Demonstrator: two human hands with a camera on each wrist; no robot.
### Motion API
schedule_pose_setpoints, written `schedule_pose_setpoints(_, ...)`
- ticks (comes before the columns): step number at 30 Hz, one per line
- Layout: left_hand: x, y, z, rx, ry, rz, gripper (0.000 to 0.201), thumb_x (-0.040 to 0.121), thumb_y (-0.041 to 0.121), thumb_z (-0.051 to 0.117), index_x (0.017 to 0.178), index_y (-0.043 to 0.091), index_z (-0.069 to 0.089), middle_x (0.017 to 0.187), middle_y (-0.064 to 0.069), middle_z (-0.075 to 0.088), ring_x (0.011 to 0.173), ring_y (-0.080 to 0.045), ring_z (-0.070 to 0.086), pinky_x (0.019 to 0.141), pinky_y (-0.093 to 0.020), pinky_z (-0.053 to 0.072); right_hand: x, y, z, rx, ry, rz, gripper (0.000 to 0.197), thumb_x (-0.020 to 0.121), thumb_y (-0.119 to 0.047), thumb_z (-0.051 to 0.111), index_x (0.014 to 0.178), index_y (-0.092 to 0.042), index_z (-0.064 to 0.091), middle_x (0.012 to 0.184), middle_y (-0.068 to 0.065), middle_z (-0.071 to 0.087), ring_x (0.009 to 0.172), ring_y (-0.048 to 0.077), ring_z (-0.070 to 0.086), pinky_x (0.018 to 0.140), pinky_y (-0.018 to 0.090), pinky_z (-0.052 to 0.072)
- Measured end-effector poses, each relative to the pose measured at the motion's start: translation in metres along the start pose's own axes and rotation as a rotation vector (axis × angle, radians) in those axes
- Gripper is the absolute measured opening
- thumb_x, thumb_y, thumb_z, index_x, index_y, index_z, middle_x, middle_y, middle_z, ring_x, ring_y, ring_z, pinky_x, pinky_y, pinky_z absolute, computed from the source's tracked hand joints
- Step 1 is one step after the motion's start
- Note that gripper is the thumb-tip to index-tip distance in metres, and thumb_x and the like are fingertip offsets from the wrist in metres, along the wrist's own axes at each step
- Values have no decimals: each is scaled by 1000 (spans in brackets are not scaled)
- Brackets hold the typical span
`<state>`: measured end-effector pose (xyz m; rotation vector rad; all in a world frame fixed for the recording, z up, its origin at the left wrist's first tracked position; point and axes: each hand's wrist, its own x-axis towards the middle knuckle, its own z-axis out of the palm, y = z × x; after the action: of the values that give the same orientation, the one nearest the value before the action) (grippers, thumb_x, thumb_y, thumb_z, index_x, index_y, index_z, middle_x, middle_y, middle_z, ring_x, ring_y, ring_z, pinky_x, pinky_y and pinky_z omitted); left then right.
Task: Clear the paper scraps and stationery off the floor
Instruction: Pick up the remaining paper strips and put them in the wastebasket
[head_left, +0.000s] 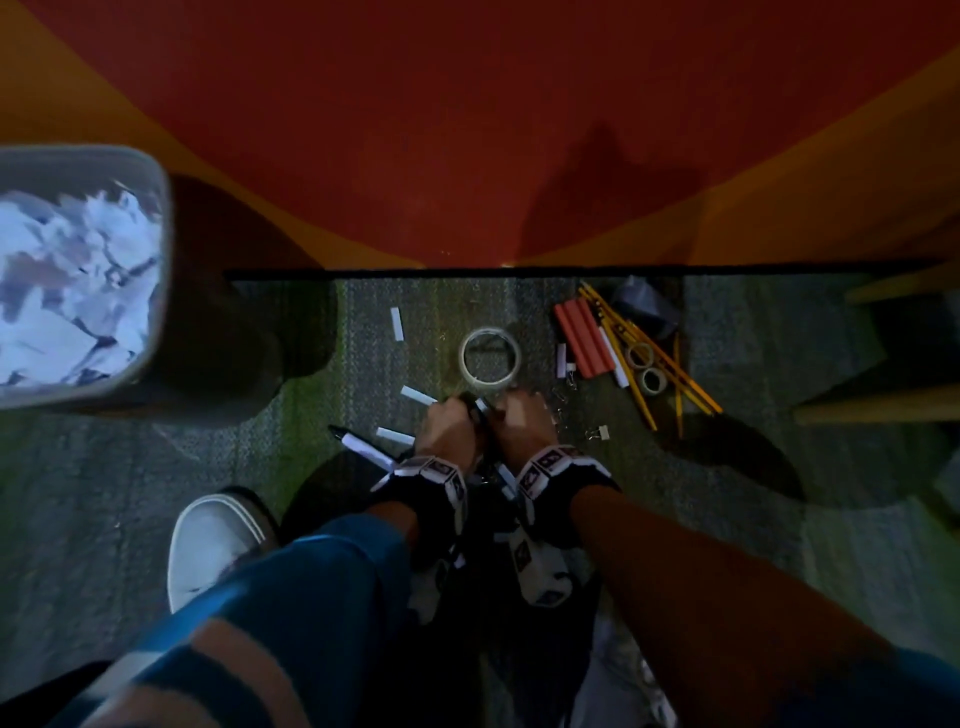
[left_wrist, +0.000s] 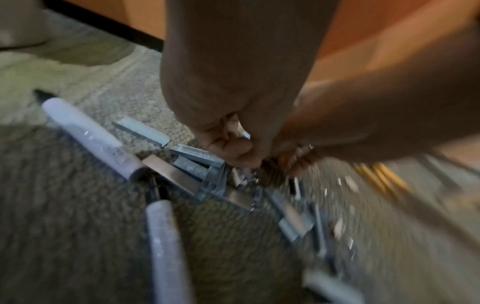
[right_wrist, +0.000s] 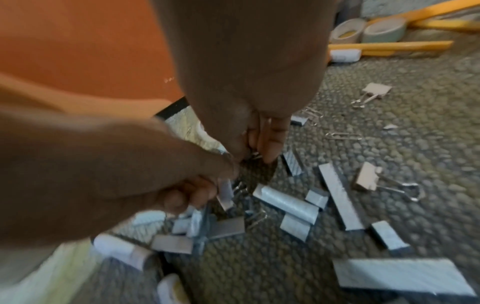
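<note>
Both hands meet low over the grey carpet. My left hand (head_left: 457, 413) (left_wrist: 244, 158) has its fingers curled round small pale strips (right_wrist: 225, 193). Right beside it, my right hand (head_left: 515, 410) (right_wrist: 261, 153) pinches a small wire paper clip (right_wrist: 255, 155) just off the carpet. Several grey staple strips (right_wrist: 340, 195) and binder clips (right_wrist: 366, 179) lie around the fingers. White markers (left_wrist: 88, 135) lie to the left, partly under my wrists. A clear tape roll (head_left: 490, 358) sits just beyond the hands, with white paper strips (head_left: 397, 323) around it.
A grey bin (head_left: 156, 332) full of crumpled paper stands at the left. Red sticks (head_left: 582, 338), yellow pencils (head_left: 670, 379) and two small tape rolls (right_wrist: 384, 28) lie at the right by a wooden furniture leg (head_left: 878, 405). The red wall's black skirting (head_left: 571, 271) bounds the carpet. My shoe (head_left: 213, 545) is at the lower left.
</note>
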<state>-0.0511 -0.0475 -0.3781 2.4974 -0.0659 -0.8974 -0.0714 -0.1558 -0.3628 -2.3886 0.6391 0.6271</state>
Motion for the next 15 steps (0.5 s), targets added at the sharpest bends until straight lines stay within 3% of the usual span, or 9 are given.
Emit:
schedule_pose_setpoints(2,-2,5,-5,-28,19,-44,30,92,33,60,103,5,66,106,-21,66,101,-39,65,76,-36,50,-2,3,-6,38,3,26,25,82,-31,62,69,-9,59,80,21,66,76,32,63,65,38,46)
schedule_pose_setpoints(4,-4,12,-16,-25,-11,-34,28,86,38,66,94,11,68,97,-17,69,95,-34,67,67,-30,44,-7,-2,-25,-11,-20,26,18,83,-18,65,83,0,66,95,21,69,92,34,65,78,39,54)
schedule_pose_setpoints(7,-11,27,-51,5,-32,-10,31,90,38,68,100,9,72,99,-15,71,96,-31,69,70,-30,46,-16,-10,-68,0,-27,-50,16,87,-12,67,95,2,68,107,21,68,103,34,63,84,32,50)
schedule_pose_setpoints(10,-19,53,-98,-99,40,5,29,82,29,79,93,3,77,91,-15,74,90,-26,72,75,-33,57,-31,-23,-126,-58,-26,-155,24,90,-26,64,100,-4,69,106,16,69,102,30,63,95,39,49)
schedule_pose_setpoints(12,-40,73,-130,-129,104,58,23,77,26,84,85,6,79,86,-13,75,81,-22,70,73,-30,55,-55,-34,-168,-25,-21,-153,19,88,-23,64,98,-8,68,96,14,71,84,28,65,81,42,56)
schedule_pose_setpoints(14,-62,94,-164,-218,144,101,19,75,26,86,74,10,75,78,-8,73,72,-17,66,68,-24,49,-79,-48,-208,20,-4,-188,9,85,-10,67,90,-2,68,73,13,69,61,25,63,64,41,58)
schedule_pose_setpoints(15,-77,107,-180,-266,177,133,19,75,24,86,71,10,73,74,-6,72,68,-14,65,66,-22,47,-94,-53,-228,36,34,-205,3,83,-4,67,84,-2,69,63,10,67,54,22,63,62,40,60)
